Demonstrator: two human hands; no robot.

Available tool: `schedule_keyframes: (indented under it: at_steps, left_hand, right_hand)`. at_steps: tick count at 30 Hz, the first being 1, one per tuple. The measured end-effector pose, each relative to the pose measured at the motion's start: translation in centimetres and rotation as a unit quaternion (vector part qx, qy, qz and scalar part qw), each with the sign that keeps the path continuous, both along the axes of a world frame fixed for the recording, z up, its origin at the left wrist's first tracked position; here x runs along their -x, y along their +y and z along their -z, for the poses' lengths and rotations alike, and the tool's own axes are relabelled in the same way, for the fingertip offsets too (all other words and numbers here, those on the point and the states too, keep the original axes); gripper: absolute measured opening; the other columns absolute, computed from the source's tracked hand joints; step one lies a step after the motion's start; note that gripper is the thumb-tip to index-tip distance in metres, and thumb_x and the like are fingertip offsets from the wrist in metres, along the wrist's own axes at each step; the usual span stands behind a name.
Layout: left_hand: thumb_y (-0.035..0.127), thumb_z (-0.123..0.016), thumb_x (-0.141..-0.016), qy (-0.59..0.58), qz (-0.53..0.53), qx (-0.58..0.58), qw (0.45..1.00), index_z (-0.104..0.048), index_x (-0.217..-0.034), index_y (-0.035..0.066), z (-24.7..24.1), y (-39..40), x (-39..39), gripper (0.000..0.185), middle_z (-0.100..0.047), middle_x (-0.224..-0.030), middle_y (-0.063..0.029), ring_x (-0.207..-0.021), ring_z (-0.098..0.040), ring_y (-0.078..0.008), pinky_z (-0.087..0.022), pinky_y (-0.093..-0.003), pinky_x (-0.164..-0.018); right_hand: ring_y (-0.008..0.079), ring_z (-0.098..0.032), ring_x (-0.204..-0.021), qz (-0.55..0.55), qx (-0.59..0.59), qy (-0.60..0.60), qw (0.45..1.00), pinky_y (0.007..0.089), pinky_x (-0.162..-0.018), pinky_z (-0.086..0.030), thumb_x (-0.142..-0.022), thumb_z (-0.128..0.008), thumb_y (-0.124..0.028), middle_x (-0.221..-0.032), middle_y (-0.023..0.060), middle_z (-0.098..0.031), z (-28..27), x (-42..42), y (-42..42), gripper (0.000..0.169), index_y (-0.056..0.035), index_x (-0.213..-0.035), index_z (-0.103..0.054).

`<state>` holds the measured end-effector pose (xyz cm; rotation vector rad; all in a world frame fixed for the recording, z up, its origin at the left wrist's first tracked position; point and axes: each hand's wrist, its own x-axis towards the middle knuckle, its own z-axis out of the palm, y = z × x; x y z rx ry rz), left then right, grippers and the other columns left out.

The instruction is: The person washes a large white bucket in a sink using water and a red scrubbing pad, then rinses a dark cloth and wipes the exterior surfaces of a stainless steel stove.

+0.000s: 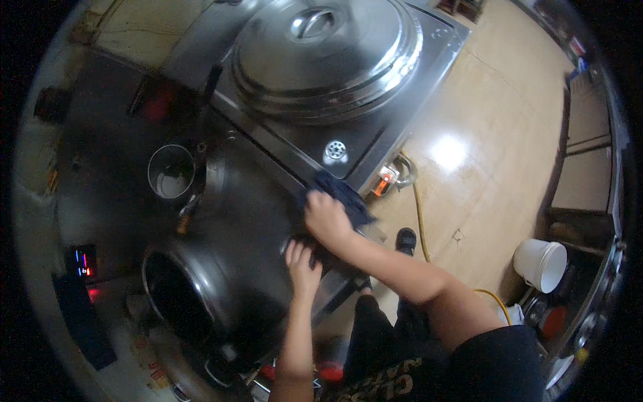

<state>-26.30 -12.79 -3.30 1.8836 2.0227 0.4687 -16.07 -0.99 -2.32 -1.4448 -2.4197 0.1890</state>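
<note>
My right hand (326, 213) grips a bunched dark blue cloth (341, 196). The cloth lies against the near corner of a stainless steel stove top (392, 115), by the seam with the darker metal counter (251, 201). Lower down, my left hand (304, 269) has its fingers over a dark round thing on the counter, mostly covered; I cannot tell whether it is gripped. Beyond the cloth, a small round perforated drain cover (335, 149) is set in the steel. A large domed steel lid (321, 55) with a loop handle covers a wide pot there.
A deep, open steel pot (176, 291) stands at the left, with a clear-looking container (172, 171) behind it. An orange-handled valve (384, 183) sticks out from the stove's side. A yellow hose (421, 216) crosses the floor towards a white bucket (540, 265).
</note>
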Motion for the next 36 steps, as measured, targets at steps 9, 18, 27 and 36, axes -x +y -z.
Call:
schedule_keyframes:
  at_steps: [9,18,27,36]
  left_hand:
    - [0.029,-0.050,-0.082,0.062,0.046,0.068,0.995,-0.021,-0.133,0.001,-3.3,1.5,-8.5,0.064,-0.012,-0.140,-0.0226,-0.129,-0.011,-0.0397,-0.012,-0.0502,-0.103]
    - [0.041,-0.064,-0.069,-0.001,-0.016,0.183,0.983,-0.015,-0.134,0.001,2.1,-4.0,-0.6,0.091,-0.018,-0.135,-0.0238,-0.127,-0.016,-0.0387,-0.012,-0.0510,-0.103]
    - [0.039,-0.064,-0.068,0.110,0.031,0.154,0.981,-0.012,-0.135,0.002,2.7,-1.4,-3.9,0.093,-0.014,-0.137,-0.0240,-0.128,-0.013,-0.0389,-0.010,-0.0512,-0.103]
    - [0.038,-0.064,-0.067,0.148,0.070,0.133,0.978,-0.010,-0.136,0.002,3.2,0.8,-6.0,0.094,-0.009,-0.138,-0.0242,-0.129,-0.010,-0.0392,-0.008,-0.0513,-0.103]
  right_hand:
    - [0.0180,-0.053,-0.076,0.252,0.468,0.567,0.630,0.0311,-0.070,-0.043,-0.086,-0.048,-0.023,-0.083,0.0134,-0.057,0.6,-23.1,-7.9,0.025,0.0011,-0.094,-0.051]
    - [0.0335,-0.040,-0.111,-0.220,0.215,0.650,0.695,0.0519,-0.098,-0.028,-0.083,-0.049,-0.021,-0.095,0.0158,-0.046,10.2,-12.8,-3.1,0.022,-0.0023,-0.072,-0.052]
    - [0.0266,-0.048,-0.077,-0.193,0.257,0.706,0.631,0.0462,-0.094,-0.032,-0.081,-0.048,-0.009,-0.073,0.0139,-0.038,27.9,-11.5,-2.4,0.022,0.0004,-0.066,-0.035]
    - [0.0334,-0.055,-0.076,0.149,0.472,0.325,0.806,0.0412,-0.068,-0.044,-0.080,-0.043,-0.015,-0.079,0.0189,-0.055,54.1,-9.5,-3.6,0.018,-0.0020,-0.073,-0.055]
